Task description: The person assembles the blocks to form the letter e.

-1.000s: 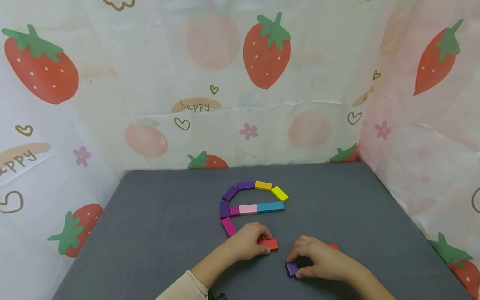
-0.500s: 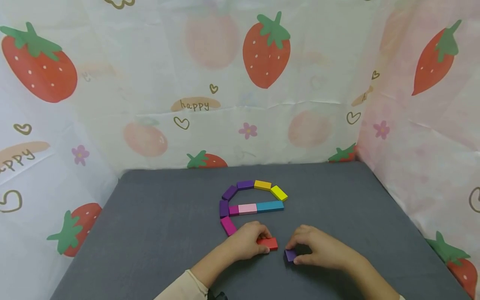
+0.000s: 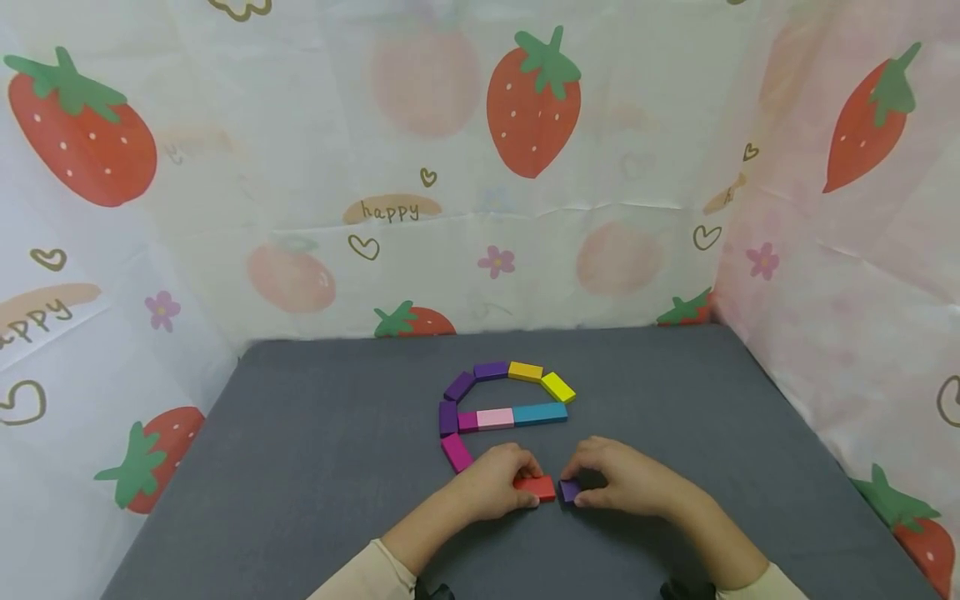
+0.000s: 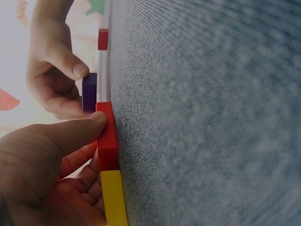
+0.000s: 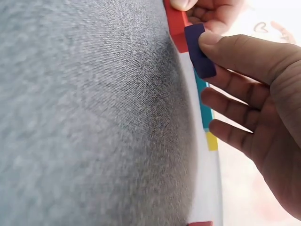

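Note:
My left hand [image 3: 491,483] pinches a red block [image 3: 542,488] lying on the grey cloth, thumb on its near side. In the left wrist view a yellow block [image 4: 114,197] sits end to end with that red one; the hand hides it from the head view. My right hand [image 3: 626,479] holds a purple block [image 3: 569,491] between thumb and fingers, just right of the red block's end. The right wrist view shows this purple block [image 5: 200,51] tilted, with its upper end close to the red block [image 5: 177,23].
Behind the hands, blocks form a curve: magenta [image 3: 457,452], several purple [image 3: 448,418], orange-yellow [image 3: 526,371] and yellow [image 3: 558,387]. A straight row of magenta, pink [image 3: 495,418] and blue [image 3: 540,413] crosses it. Another red block [image 4: 103,39] lies beyond the right hand.
My right hand has carried the purple block away from me and then left, up to the red block's end. The left hand has stayed in place on the red block.

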Tool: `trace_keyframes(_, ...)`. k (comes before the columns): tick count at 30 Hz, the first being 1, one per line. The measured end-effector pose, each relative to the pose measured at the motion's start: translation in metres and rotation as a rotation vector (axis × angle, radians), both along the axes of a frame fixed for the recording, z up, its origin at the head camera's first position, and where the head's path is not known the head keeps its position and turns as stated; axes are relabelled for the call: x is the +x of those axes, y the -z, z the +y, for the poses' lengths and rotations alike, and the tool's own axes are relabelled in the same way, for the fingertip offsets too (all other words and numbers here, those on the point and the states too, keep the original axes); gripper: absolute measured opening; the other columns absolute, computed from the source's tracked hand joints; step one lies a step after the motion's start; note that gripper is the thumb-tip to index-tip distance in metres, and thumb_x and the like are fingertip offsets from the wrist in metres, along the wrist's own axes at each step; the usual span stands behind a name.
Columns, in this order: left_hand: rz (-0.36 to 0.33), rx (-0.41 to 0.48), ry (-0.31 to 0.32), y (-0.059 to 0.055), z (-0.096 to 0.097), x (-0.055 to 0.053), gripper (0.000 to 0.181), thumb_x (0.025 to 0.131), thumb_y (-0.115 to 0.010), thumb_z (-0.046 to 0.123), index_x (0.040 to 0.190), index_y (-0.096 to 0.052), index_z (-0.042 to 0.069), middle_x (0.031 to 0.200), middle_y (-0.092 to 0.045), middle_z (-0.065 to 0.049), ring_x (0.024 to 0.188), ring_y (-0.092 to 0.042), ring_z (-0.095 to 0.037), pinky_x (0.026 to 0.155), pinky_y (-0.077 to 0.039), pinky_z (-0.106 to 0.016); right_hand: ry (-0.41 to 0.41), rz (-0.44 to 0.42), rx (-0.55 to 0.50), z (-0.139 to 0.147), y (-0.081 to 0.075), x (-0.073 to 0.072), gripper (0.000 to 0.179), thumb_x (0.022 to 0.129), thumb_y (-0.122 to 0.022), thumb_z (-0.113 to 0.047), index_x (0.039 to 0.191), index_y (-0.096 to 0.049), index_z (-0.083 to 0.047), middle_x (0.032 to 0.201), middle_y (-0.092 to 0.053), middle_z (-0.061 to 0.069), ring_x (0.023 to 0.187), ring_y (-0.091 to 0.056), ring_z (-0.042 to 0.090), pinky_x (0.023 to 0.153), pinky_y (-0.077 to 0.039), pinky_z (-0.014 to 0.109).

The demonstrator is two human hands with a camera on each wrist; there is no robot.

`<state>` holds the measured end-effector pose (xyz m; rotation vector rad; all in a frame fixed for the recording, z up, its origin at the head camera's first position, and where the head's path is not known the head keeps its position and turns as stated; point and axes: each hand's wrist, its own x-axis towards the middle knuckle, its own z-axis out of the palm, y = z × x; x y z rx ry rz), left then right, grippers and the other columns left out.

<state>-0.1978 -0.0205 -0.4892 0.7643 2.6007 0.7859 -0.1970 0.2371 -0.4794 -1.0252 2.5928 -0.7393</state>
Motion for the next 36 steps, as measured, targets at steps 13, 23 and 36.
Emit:
trace_keyframes(13, 0.026, -0.015, 0.002, 0.001, 0.000, 0.000, 0.024, 0.088, -0.082, 0.028, 0.109, -0.074, 0.019, 0.093, -0.057, 0.010, 0.085, -0.051, -0.005, 0.078, -0.046, -0.022, 0.021, 0.000, 0.017, -0.010, 0.005, -0.008, 0.024, 0.089, -0.080, -0.034, 0.112, -0.072, -0.030, 0.109, -0.064, -0.020, 0.108, -0.057, 0.007, 0.099, -0.050, 0.042)
trace_keyframes(23, 0.032, -0.012, 0.007, 0.000, -0.001, 0.001, 0.024, 0.088, -0.082, 0.027, 0.109, -0.073, 0.018, 0.093, -0.057, 0.009, 0.084, -0.051, -0.005, 0.078, -0.046, -0.022, 0.020, 0.013, 0.032, -0.013, 0.010, -0.012, 0.024, 0.089, -0.081, -0.032, 0.112, -0.073, -0.029, 0.107, -0.063, -0.021, 0.106, -0.056, 0.006, 0.098, -0.050, 0.041)
trace_keyframes(36, 0.041, -0.008, 0.014, -0.003, -0.001, 0.001, 0.025, 0.087, -0.083, 0.025, 0.109, -0.074, 0.016, 0.092, -0.058, 0.009, 0.084, -0.051, -0.005, 0.077, -0.046, -0.022, 0.019, 0.006, 0.032, -0.015, 0.007, -0.010, 0.024, 0.089, -0.081, -0.028, 0.111, -0.074, -0.027, 0.107, -0.064, -0.019, 0.106, -0.055, 0.006, 0.097, -0.050, 0.040)
